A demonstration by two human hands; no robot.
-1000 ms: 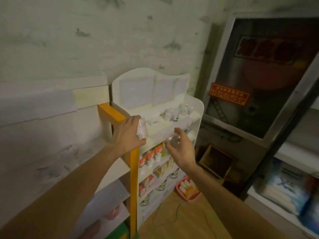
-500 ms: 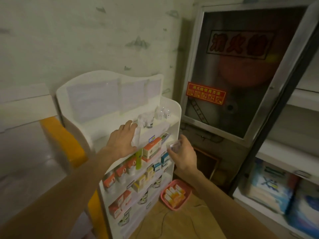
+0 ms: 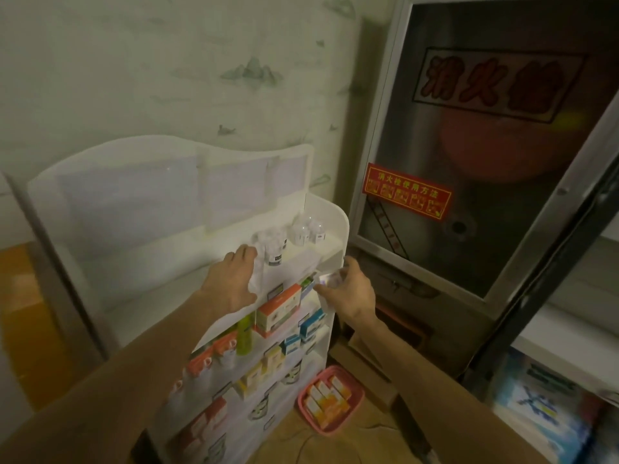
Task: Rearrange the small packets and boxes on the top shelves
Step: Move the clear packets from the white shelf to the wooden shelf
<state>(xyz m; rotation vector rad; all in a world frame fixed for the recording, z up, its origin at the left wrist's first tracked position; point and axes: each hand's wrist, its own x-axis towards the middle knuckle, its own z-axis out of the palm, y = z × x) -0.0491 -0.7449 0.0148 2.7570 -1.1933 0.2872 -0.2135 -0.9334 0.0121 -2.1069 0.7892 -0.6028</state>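
Observation:
A white display rack [image 3: 157,296] stands against the wall. On its top shelf, at the right end, sit several small white packets [image 3: 273,244] and two more [image 3: 308,229]. My left hand [image 3: 232,283] reaches onto this shelf and grips a small white packet [image 3: 257,274] just left of the standing ones. My right hand [image 3: 351,293] hovers at the rack's right front corner and pinches a small clear packet [image 3: 326,282]. Below them, an orange and white box [image 3: 279,309] sits on the second shelf.
Lower shelves carry orange, yellow and blue boxes and a green bottle [image 3: 244,333]. A pink basket [image 3: 355,413] of orange boxes lies on the floor. A glass-fronted fire cabinet [image 3: 469,162] stands right of the rack. Further right is shelving with blue packs [image 3: 542,406].
Both hands have moved right along the top shelf, still holding their packets. My left hand went from the rack's left edge to beside the standing packets. The view has turned right.

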